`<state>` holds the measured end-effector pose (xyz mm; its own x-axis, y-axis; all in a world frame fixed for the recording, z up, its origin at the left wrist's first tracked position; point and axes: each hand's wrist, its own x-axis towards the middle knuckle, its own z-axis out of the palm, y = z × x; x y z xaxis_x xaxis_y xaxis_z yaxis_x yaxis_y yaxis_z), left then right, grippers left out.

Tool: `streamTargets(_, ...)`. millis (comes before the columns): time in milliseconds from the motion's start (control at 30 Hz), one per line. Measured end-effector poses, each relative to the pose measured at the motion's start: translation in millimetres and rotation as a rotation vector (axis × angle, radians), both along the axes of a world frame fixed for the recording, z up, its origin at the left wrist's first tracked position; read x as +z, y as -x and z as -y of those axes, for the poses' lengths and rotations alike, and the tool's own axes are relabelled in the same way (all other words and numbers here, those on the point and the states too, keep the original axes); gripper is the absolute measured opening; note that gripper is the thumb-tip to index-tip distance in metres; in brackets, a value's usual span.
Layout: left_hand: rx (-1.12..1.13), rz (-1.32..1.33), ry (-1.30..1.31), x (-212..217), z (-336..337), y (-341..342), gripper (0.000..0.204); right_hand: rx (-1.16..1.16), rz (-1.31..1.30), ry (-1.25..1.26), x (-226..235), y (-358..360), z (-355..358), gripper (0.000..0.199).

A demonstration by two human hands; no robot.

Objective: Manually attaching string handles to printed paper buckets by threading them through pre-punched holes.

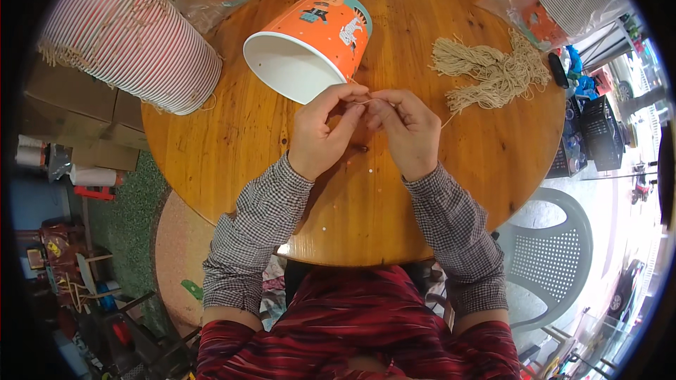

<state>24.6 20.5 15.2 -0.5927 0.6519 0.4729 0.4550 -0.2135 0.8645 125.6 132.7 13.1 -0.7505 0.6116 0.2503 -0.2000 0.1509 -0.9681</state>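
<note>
Both hands, left hand (pixel 320 134) and right hand (pixel 405 134), pinch one beige string (pixel 366 100) at the rim of the orange paper bucket (pixel 313 42) lying on the tabletop (pixel 394 197), apparently mid-fitting, with a string bundle (pixel 489 70) unused and finished buckets (pixel 134 35) stacked beside

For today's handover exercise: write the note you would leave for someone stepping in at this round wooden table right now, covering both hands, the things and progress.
Left hand and right hand: both pinch one thin beige string between fingertips, close together.
Orange paper bucket: on its side just beyond the hands, mouth toward the left hand; the string seems to run to its rim.
Bundle of cut strings: on the table, to the right.
Stack of buckets: far left, strings hanging from them.
Done: the stack looks strung.
Left: this bucket, apparently.
</note>
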Motion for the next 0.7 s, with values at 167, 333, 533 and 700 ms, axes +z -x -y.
streamTargets(167, 0.097, -0.367, -0.014, -2.2, -5.7, 6.3, 0.019, -0.005, 0.111, 0.054, 13.8, -4.0, -0.2, 0.010)
streamTargets(333, 0.121, -0.575, -0.101, -4.2, -13.1, 8.0, 0.025, 0.000, 0.118, 0.220, 25.0, -4.7, -1.3, 0.013)
streamTargets(533, 0.105, -0.727, -0.137, -9.9, -18.0, 11.2, 0.029, 0.064, 0.128, 0.363, 19.6, -3.0, -10.5, 0.016)
streamTargets(700, 0.110, -0.776, -0.115, -5.3, -18.0, 12.2, 0.029, 0.091, 0.162, 0.344, 22.8, -2.5, -10.6, 0.017)
